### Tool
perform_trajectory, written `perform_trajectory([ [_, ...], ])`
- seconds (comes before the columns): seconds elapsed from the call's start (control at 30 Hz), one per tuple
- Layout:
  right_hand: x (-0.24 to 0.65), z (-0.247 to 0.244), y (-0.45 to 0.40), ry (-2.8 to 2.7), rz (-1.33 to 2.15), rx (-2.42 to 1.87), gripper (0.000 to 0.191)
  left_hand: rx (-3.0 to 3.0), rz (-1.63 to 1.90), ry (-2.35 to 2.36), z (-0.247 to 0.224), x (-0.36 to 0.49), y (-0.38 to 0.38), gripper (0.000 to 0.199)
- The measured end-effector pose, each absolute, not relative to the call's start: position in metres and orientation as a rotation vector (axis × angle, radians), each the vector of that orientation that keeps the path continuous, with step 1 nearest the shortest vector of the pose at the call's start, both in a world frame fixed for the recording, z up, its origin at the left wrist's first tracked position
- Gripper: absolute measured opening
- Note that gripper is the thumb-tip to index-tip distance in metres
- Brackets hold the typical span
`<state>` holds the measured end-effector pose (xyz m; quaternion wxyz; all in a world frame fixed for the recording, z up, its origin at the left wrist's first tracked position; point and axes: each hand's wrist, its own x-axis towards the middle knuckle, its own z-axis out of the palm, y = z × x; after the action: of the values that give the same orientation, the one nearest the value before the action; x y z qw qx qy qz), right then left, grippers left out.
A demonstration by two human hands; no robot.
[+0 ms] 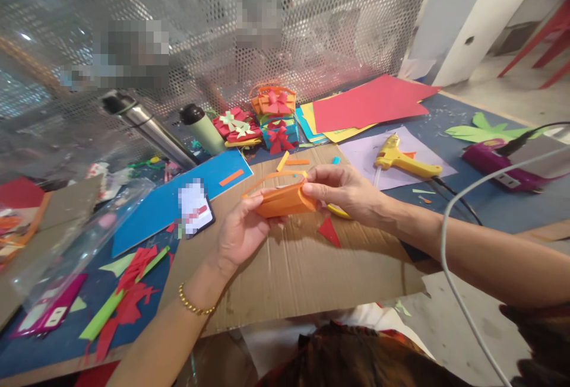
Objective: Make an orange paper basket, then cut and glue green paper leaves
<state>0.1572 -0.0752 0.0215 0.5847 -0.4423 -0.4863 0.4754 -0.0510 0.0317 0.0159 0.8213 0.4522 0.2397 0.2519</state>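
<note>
Between my two hands is a small folded orange paper piece, shaped like a little basket or pouch. My left hand grips its left end, thumb on top and fingers beneath. At the right end, my right hand pinches its edge between thumb and fingers. A thin orange strip arches just behind the piece; I cannot tell whether it is joined on. Under my hands lies a brown cardboard sheet with a red paper triangle and orange strips on it.
A yellow glue gun lies on lilac paper at right. Finished paper baskets with bows, a red sheet, a green bottle and a steel flask stand or lie behind. A phone and paper scraps are left.
</note>
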Motion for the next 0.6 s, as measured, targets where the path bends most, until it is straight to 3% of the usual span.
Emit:
perform_trajectory([
  [0.23,0.157,0.02,-0.079,-1.415,0.783,-1.171,0.056,0.971,0.608,0.559,0.015,-0.049,0.033,0.026],
  [0.5,0.165,0.018,-0.074,-1.276,1.055,-1.063,0.056,1.061,0.641,0.458,0.018,-0.047,0.031,0.039],
  [0.6,0.172,0.019,-0.075,-1.229,1.05,-1.077,0.05,1.14,0.648,0.424,0.015,-0.048,0.035,0.035],
])
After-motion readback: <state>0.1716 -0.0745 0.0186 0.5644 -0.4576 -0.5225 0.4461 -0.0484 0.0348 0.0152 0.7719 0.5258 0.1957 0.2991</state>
